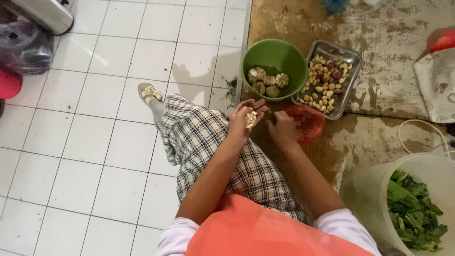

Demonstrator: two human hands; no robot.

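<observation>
My left hand (245, 119) is cupped, palm up, holding a small bunch of pale garlic cloves (250, 118) over my checked lap. Just to its right, my right hand (281, 127) rests with curled fingers on a red plastic bag (310, 122) on the floor; whether it pinches anything is unclear. Beyond the hands stands a green bowl (279, 54) with several whole garlic bulbs (268, 81). Beside it is a metal tray (350, 59) filled with peeled cloves (324, 83).
A white bucket (374, 189) of leafy greens (412, 211) stands at the lower right. A white cable (417, 137) lies on the worn brown floor. White tiles spread to the left, my sandalled foot (150, 94) on them. A patterned cloth (438, 83) lies far right.
</observation>
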